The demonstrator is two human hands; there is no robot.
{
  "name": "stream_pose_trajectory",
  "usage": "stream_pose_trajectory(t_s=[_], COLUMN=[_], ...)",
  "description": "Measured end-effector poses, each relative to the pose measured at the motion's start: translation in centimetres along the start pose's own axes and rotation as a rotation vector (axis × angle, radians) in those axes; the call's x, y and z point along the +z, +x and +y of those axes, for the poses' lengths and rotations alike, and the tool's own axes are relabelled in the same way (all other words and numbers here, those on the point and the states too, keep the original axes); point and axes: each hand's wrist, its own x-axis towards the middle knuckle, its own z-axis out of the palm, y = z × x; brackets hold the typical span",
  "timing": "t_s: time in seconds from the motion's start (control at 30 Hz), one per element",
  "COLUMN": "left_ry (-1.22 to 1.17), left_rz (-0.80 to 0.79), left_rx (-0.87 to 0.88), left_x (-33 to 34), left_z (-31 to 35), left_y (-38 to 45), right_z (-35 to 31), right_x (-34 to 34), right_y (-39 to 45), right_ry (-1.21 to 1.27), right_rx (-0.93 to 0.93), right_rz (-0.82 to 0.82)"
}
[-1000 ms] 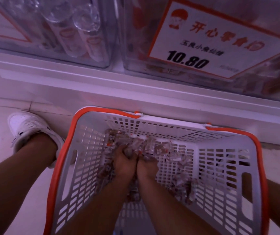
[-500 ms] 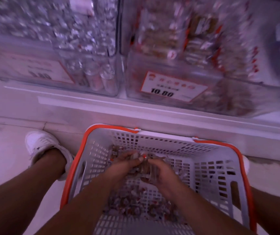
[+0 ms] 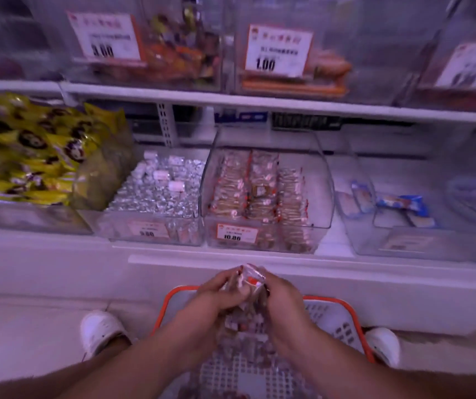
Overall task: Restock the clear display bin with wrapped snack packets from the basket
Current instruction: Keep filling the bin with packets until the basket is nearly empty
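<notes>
Snack packets (image 3: 245,286) clasped between fingers of left hand (image 3: 216,292) and right hand (image 3: 281,295); bunch gathered two-handed, likely against spillage. Basket (image 3: 343,321) below fingers; clear display bin (image 3: 265,197) beyond fingertips, partly filled.

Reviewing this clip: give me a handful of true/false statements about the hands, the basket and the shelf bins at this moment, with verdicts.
1. Both hands together grip a bunch of wrapped snack packets. True: the left hand and the right hand close round it from either side.
2. The held packets are already inside the clear display bin. False: they are above the basket, below the shelf edge.
3. The bin with the 10.80 price tag is empty. False: it holds rows of wrapped packets.
4. The bin to the left of it holds silver-wrapped sweets. True.
5. The basket has a blue rim. False: the rim is orange.
</notes>
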Motion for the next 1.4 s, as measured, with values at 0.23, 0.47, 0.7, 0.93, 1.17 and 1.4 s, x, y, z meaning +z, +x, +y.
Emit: stream_pose_trajectory(t_s=[0.23, 0.47, 0.7, 0.93, 1.17, 1.4], left_ry=[-0.033, 0.06, 0.501, 0.432, 0.262, 0.663], left_rz=[-0.146, 0.066, 0.031, 0.056, 0.162, 0.276], left_rx=[0.074, 0.143, 0.371, 0.224, 0.153, 0.393], left_x=[2.4, 2.9, 2.6, 2.8, 2.3, 2.5], left_z=[2.3, 0.9, 0.3, 1.3, 1.7, 1.6], left_y=[-0.3, 3.3, 4.3, 5.9, 5.3, 3.9], right_z=[-3.7, -5.9, -3.9, -3.1, -3.7, -3.1], right_x=[-0.7, -3.2, -4.0, -3.7, -4.7, -3.3], right_y=[-2.3, -0.6, 1.0, 3.0, 2.4, 1.4], right_ry=[-0.127, -0.642, -0.476, -0.07, -0.062, -0.075], right_rx=[-0.289, -0.487, -0.182, -0.072, -0.083, -0.06], right_rz=[0.168, 0.223, -0.129, -0.004, -0.043, -0.043])
